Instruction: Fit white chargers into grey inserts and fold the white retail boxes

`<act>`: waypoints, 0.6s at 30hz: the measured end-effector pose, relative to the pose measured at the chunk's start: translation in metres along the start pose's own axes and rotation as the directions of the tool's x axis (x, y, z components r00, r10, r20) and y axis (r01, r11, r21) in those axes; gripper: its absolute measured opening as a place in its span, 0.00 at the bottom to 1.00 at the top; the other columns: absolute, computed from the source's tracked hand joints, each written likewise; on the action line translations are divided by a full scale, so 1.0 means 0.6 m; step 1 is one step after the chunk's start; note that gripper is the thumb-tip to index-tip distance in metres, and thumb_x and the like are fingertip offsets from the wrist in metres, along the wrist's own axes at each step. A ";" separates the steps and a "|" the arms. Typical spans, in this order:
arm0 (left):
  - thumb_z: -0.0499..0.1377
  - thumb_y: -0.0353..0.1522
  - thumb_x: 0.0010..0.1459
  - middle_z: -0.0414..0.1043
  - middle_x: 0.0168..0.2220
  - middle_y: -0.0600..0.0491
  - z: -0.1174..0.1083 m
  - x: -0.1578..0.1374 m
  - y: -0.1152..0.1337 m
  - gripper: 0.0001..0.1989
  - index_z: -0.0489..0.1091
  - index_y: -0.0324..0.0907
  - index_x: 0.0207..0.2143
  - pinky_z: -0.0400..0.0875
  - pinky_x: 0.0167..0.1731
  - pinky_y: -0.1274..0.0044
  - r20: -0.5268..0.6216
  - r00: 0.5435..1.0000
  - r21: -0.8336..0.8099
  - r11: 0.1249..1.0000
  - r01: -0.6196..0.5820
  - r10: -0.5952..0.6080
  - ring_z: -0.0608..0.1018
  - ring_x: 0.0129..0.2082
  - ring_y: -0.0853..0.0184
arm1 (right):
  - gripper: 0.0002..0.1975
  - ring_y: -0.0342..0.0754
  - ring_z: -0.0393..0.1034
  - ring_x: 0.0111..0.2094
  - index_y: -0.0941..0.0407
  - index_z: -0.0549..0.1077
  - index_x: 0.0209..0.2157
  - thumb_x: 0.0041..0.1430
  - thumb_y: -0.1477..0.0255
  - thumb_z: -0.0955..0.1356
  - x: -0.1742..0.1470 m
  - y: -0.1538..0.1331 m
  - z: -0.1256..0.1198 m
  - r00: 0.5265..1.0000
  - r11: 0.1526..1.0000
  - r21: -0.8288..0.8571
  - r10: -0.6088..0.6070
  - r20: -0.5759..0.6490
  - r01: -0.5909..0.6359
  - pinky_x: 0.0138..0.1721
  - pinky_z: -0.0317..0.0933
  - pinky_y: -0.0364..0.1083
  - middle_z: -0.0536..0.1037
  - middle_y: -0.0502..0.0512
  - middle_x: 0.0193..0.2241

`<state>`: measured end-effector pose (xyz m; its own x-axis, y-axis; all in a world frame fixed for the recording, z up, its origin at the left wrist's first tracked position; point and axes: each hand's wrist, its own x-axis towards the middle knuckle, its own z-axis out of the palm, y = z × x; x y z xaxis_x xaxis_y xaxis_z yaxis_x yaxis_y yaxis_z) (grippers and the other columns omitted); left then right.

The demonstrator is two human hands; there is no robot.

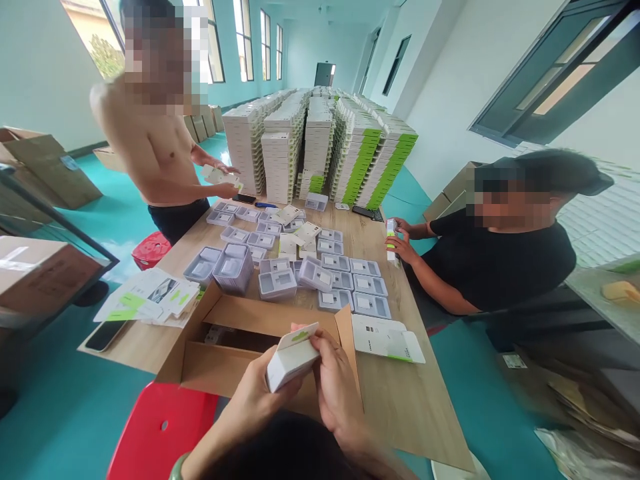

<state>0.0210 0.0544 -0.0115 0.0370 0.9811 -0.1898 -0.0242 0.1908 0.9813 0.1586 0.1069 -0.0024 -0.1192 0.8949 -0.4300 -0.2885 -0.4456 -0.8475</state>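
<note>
Head view: two bare hands hold one small white box (291, 368), tipped a little, just above the near side of an open brown box (215, 372) on the table (405, 407). The left hand (256, 385) wraps around its left side. The right hand (334, 380) has bent fingers and pinches near its flap (300, 335). Both arms reach up from the bottom, leaning toward each other.

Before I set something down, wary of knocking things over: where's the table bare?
The table is bare at its near right corner, beside the flat carton, and between trays and the right worker's hands. Crowded: middle (trays), far end (stacked boxes), near left (open box).
</note>
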 end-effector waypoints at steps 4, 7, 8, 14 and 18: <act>0.72 0.46 0.49 0.83 0.44 0.44 -0.008 0.013 -0.014 0.29 0.76 0.38 0.48 0.74 0.45 0.69 -0.085 0.990 -0.224 0.970 0.091 -0.113 0.81 0.45 0.51 | 0.18 0.59 0.76 0.50 0.54 0.82 0.43 0.55 0.60 0.70 0.009 0.001 -0.007 0.999 1.000 0.009 -0.013 -0.041 0.013 0.45 0.72 0.51 0.84 0.56 0.47; 0.71 0.48 0.49 0.82 0.47 0.42 -0.006 0.021 -0.009 0.33 0.71 0.39 0.51 0.75 0.46 0.67 -0.229 0.965 -0.286 0.956 0.059 -0.128 0.81 0.48 0.50 | 0.26 0.58 0.71 0.59 0.50 0.76 0.56 0.60 0.54 0.70 -0.003 -0.002 -0.003 0.997 0.998 -0.017 -0.058 0.040 0.059 0.55 0.69 0.54 0.77 0.55 0.59; 0.70 0.48 0.51 0.80 0.50 0.43 -0.004 0.023 -0.005 0.35 0.68 0.41 0.55 0.75 0.47 0.67 -0.286 0.953 -0.288 0.958 0.014 -0.100 0.80 0.50 0.51 | 0.29 0.57 0.68 0.62 0.48 0.73 0.60 0.60 0.52 0.70 -0.009 -0.001 -0.001 0.993 0.995 -0.047 -0.087 0.080 0.091 0.59 0.67 0.54 0.74 0.54 0.62; 0.58 0.53 0.62 0.72 0.57 0.46 0.006 0.031 0.003 0.32 0.56 0.50 0.61 0.75 0.43 0.73 -0.429 0.903 -0.220 0.966 -0.135 0.028 0.80 0.44 0.62 | 0.35 0.55 0.53 0.71 0.49 0.65 0.66 0.64 0.48 0.67 -0.021 0.018 0.007 0.950 0.936 -0.215 -0.237 0.203 0.279 0.70 0.50 0.55 0.65 0.55 0.68; 0.55 0.55 0.62 0.77 0.37 0.52 -0.002 0.039 -0.011 0.26 0.58 0.47 0.51 0.70 0.26 0.76 -0.328 0.945 -0.101 0.994 -0.034 -0.001 0.74 0.26 0.66 | 0.32 0.56 0.68 0.62 0.48 0.67 0.63 0.64 0.46 0.65 -0.006 0.000 -0.003 0.944 0.904 -0.308 -0.227 0.239 0.296 0.61 0.64 0.53 0.75 0.57 0.59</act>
<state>0.0210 0.0765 -0.0222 -0.2927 0.9371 -0.1905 -0.1258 0.1597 0.9791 0.1610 0.1038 -0.0016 -0.2743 0.9516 -0.1390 -0.0030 -0.1454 -0.9894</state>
